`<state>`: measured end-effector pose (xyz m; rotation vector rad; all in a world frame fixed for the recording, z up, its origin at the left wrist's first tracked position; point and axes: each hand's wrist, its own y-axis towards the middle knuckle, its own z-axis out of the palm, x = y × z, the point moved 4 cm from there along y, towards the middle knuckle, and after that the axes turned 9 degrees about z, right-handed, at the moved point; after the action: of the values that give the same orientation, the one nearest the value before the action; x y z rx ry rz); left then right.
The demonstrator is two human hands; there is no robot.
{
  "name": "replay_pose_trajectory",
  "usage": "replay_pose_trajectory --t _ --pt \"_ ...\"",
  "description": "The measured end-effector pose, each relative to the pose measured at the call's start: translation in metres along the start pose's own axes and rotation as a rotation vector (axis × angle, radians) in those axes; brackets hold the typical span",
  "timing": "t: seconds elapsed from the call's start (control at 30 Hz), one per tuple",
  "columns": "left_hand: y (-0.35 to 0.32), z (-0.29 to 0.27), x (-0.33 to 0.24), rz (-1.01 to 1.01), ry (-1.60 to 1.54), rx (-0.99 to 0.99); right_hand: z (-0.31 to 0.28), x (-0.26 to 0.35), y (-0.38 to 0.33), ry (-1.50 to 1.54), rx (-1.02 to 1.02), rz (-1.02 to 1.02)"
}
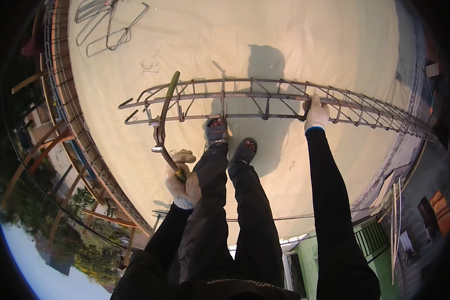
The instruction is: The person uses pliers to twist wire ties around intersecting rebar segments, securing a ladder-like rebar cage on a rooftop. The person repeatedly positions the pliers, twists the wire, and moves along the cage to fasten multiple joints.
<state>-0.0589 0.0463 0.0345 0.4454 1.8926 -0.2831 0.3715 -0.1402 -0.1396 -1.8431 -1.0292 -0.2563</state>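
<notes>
My left hand, in a pale work glove, is closed around the lower handle of a long-handled bolt cutter. The cutter's handles are spread wide, and its other green-gripped handle rises across the left end of a long rebar cage. Whether the jaws touch a bar, I cannot tell. My right hand, gloved too, is wrapped around the near bar of the cage farther right. Steel bars tied with stirrups make up the cage, which runs left to right just beyond my sandalled feet.
Loose bent stirrups lie on the pale sheet at the far left, with wire scraps nearer. Formwork with rebar lines the left edge, beyond which the ground drops away. Timber strips and a green railing are at the lower right.
</notes>
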Motion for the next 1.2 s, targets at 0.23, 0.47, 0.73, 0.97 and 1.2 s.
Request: replay_pose_trajectory --t 0.23,0.47,0.73,0.97,1.2 --pt "-0.094 -0.035 -0.072 -0.781 -0.487 0.261 0.043 0.041 -0.178 -0.417 0.335 -0.727" --pt "-0.108 -0.061 -0.064 -1.061 -0.866 0.344 0.007 -0.028 -0.297 -0.660 1.247 0.443" --pt "-0.113 0.002 -0.052 -0.909 -0.296 0.550 0.004 -0.051 -0.371 -0.630 1.085 0.521" --pt "-0.112 0.053 -0.052 -0.447 -0.010 1.105 -0.047 -0.074 -0.316 -0.214 1.170 0.562" --pt "-0.036 0.066 0.021 -0.543 0.380 0.580 -0.092 -0.070 -0.254 -0.285 0.854 0.532"
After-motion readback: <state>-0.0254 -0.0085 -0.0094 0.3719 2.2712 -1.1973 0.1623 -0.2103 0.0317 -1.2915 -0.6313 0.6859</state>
